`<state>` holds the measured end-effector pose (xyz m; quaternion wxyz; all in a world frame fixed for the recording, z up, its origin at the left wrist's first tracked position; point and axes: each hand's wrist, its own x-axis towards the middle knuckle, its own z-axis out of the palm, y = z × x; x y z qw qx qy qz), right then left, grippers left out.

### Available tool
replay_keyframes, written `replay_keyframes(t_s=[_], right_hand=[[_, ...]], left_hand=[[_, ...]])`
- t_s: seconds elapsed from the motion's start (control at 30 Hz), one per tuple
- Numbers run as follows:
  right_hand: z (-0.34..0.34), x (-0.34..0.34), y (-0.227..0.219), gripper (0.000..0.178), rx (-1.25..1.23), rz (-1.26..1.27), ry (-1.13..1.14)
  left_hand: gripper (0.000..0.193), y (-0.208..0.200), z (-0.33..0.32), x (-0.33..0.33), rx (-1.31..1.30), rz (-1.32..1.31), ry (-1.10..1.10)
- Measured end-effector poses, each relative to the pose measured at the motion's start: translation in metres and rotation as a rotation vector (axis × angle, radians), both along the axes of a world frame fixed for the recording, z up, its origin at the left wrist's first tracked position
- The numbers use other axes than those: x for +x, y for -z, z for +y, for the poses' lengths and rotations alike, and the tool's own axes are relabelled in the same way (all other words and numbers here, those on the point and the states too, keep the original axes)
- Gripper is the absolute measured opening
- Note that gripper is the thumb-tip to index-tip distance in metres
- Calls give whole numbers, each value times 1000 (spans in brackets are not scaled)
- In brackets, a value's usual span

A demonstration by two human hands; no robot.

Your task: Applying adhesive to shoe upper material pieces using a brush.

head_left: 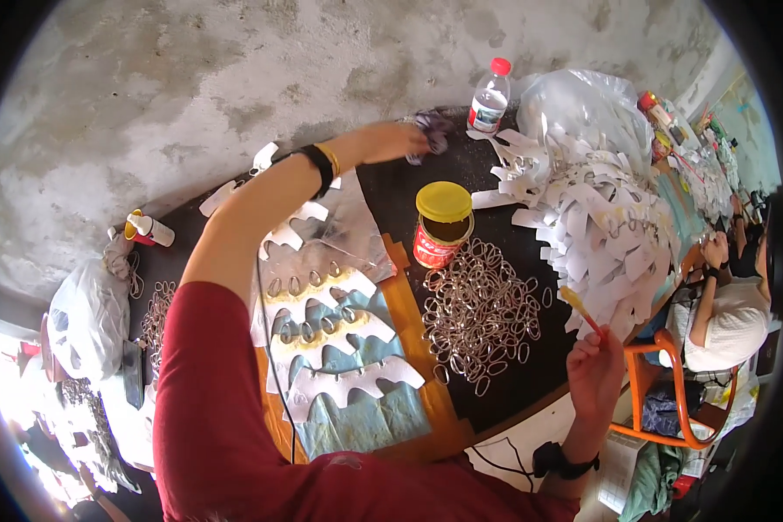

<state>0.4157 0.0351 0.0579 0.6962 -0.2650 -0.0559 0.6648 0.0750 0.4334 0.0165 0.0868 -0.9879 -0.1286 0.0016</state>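
My left hand (393, 142) reaches across to the far side of the table, its fingers closed at a bunched dark patterned cloth (435, 133); both are somewhat blurred. My right hand (595, 370), near the right edge, pinches a thin red-orange stick brush (585, 314) whose yellow tip points up and left. Between the hands stands a red jar (435, 248) with a yellow lid (444, 201) tilted over its mouth. Oval metal rings (481, 313) are heaped in front of the jar. Scalloped white cutouts (357, 384) lie in front of me, some with yellowish smears and upright rings.
A large pile of white cutouts (596, 235) covers the right side, beside a clear plastic bag (583, 109). A red-capped bottle (490, 97) stands by the wall. Farther right, another person (731, 322) sits near an orange chair (639, 383). A cable crosses the left cutouts.
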Motion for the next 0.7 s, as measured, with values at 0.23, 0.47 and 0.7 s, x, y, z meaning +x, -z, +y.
replay_keyframes(t_s=[0.23, 0.47, 0.7], right_hand=[[-8, 8, 12, 24, 56, 13, -58], [-2, 8, 21, 24, 130, 28, -121], [-4, 4, 19, 24, 120, 14, -121]], left_hand=[[36, -80, -48, -44, 64, -674, -228], [29, -83, -96, -128, -31, -809, -613], [27, 8, -77, -177, -144, -380, -1007]])
